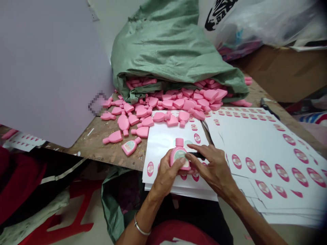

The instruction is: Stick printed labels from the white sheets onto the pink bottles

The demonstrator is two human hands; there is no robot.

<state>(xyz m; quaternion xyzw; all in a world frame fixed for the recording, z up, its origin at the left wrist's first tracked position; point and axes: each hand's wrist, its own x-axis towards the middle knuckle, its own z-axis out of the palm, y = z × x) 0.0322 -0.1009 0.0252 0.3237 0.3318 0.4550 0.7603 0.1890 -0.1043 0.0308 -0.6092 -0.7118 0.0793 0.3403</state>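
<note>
My left hand [163, 177] is wrapped round a small pink toy-like bottle [179, 143], cap pointing away from me. A pale green label [178, 155] is on its front face, under my left thumb. My right hand [216, 166] is closed on a slim dark-handled tool [197, 155]. Its fingers are at the bottle's right side, near the label; the tool's kind cannot be made out. Below both hands lies a white sticker sheet [166, 136] with oval labels. Another labelled pink bottle [129, 147] lies on the table to the left.
A green sack [168, 51] spills many pink bottles [167, 103] across the wooden table [89, 146]. Stacked label sheets [252, 139] lie at right, a black-handled tool [269, 109] behind them. A pale panel [51, 68] stands left. Below the table edge hangs an open green bag [109, 200].
</note>
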